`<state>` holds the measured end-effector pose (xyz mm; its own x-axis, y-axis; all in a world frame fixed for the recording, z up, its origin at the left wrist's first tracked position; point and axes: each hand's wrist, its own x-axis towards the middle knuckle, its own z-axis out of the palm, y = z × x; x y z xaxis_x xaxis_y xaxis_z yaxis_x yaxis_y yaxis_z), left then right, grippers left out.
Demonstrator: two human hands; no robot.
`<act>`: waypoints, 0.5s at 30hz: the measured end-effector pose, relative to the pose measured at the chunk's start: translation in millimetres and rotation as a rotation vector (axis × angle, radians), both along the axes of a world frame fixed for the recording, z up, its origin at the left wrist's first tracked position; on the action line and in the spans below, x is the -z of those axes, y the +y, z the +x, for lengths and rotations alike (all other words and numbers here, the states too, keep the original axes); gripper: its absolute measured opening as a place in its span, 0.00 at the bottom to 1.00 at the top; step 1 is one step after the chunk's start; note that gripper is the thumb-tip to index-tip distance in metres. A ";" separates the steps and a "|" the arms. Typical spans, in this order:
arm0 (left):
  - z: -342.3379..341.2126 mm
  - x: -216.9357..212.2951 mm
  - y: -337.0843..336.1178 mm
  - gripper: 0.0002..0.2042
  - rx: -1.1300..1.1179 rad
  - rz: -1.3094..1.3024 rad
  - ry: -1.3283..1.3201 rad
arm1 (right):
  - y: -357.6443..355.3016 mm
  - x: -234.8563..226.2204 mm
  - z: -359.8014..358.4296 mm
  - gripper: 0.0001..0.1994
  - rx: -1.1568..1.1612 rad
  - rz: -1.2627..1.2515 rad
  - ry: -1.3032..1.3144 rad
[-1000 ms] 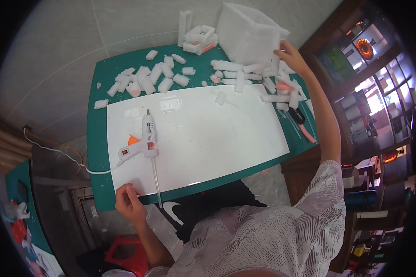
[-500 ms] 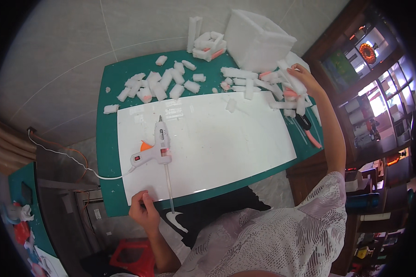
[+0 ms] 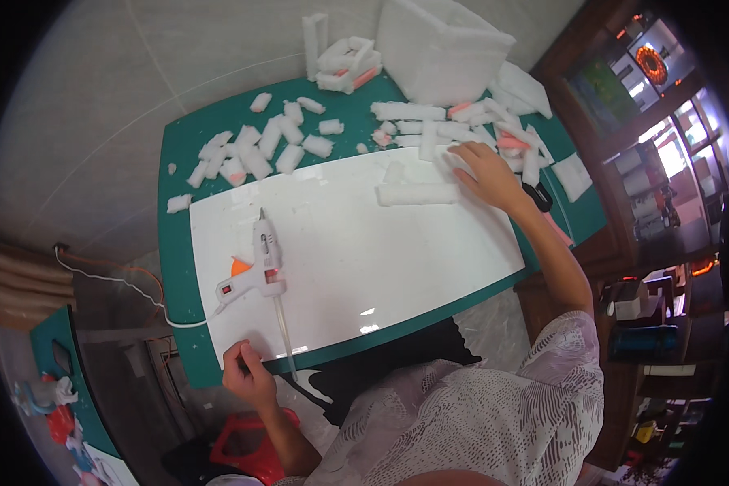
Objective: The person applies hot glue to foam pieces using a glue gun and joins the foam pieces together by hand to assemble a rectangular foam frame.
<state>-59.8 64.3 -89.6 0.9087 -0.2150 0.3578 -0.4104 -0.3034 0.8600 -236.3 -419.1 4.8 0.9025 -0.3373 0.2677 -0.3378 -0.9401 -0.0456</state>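
Observation:
My left hand (image 3: 247, 373) is at the near left edge of the white board (image 3: 397, 259), fingers curled on that edge. Palm down with fingers spread, my right hand (image 3: 486, 172) lies on white foam pieces at the board's far right edge. A long white foam strip (image 3: 417, 194) lies on the board just left of it. Near the board's left side a white hot glue gun (image 3: 259, 271) with an orange trigger rests on its stand. A glue stick pokes out of its back toward me.
The board lies on a green mat (image 3: 178, 243). Several foam chunks (image 3: 255, 154) are scattered at the far left, more strips (image 3: 510, 138) at the far right. A white foam box (image 3: 441, 49) and a small foam structure (image 3: 344, 65) stand behind. The gun's cord (image 3: 121, 283) runs left.
My right hand has pulled back from the far-right foam pile to the board's far edge, and a foam strip now lies on the board. My left hand stays at the near edge.

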 end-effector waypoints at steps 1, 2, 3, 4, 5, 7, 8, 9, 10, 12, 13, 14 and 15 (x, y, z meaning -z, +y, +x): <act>-0.4 0.4 -0.5 0.07 -0.027 0.021 -0.020 | -9.6 3.7 6.2 0.19 -0.006 0.004 -0.014; -0.2 1.8 -0.8 0.07 -0.015 0.027 -0.030 | -18.3 5.9 15.0 0.19 0.005 0.011 -0.025; 0.2 4.3 -0.9 0.07 -0.036 0.011 -0.023 | -27.8 7.3 27.4 0.19 -0.020 0.010 -0.051; 1.5 7.4 -1.3 0.07 -0.063 -0.005 -0.018 | -37.9 9.7 43.8 0.20 -0.051 0.009 -0.080; 1.9 9.4 -3.1 0.08 -0.089 0.007 -0.033 | -49.9 12.1 62.3 0.21 -0.100 -0.002 -0.102; 3.1 8.6 -4.0 0.07 -0.089 0.001 -0.027 | -70.2 17.7 98.2 0.23 -0.160 0.001 -0.142; 1.8 7.1 -2.6 0.07 -0.092 -0.014 -0.006 | -76.4 20.5 115.1 0.25 -0.206 0.003 -0.152; 0.6 7.0 -3.2 0.07 -0.107 0.003 -0.024 | -80.9 23.3 125.9 0.27 -0.254 0.005 -0.163; 0.3 7.7 -0.8 0.07 -0.095 -0.056 0.001 | -80.8 26.4 137.3 0.27 -0.281 0.027 -0.184; 2.7 9.7 -0.3 0.09 -0.072 -0.131 0.006 | -82.8 17.6 150.4 0.30 -0.159 0.101 0.129; 2.3 8.6 -3.5 0.10 -0.088 -0.144 0.007 | -84.2 13.2 147.3 0.29 -0.206 0.051 0.060; 1.0 7.1 -8.9 0.11 -0.101 -0.163 0.005 | -89.3 8.5 142.7 0.29 -0.226 0.055 0.041; 1.0 8.3 -10.1 0.11 -0.117 -0.158 -0.014 | -94.4 4.2 137.5 0.28 -0.295 -0.026 -0.060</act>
<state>-58.7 54.1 -97.9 0.9189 -0.0480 0.3916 -0.3925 -0.2113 0.8952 -98.8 -513.5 0.7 0.9429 -0.0556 0.3285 -0.0477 -0.9983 -0.0321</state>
